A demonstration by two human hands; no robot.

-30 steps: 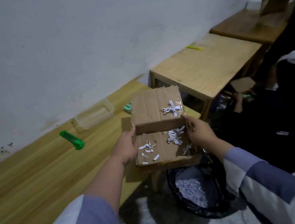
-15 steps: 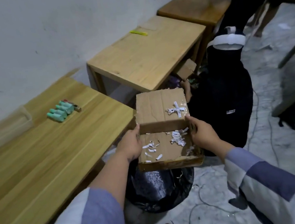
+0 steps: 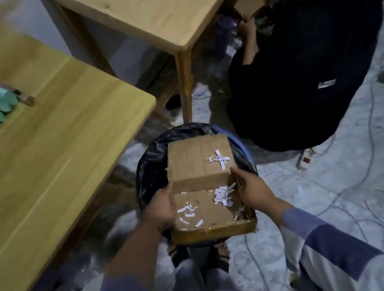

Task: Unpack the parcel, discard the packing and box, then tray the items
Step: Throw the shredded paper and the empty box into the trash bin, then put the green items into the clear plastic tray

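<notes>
Head view: left hand (image 3: 161, 207) and right hand (image 3: 254, 192) grasp the box (image 3: 205, 192) directly over the bin (image 3: 147, 166) at 6 o'clock; discarding stage, release judged next.

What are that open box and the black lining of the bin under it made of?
The box, held by the left hand and right hand, looks like plain brown cardboard: matte, with frayed edges and a creased flap. The bin liner seems to be thin black plastic, glossy and crinkled.
</notes>
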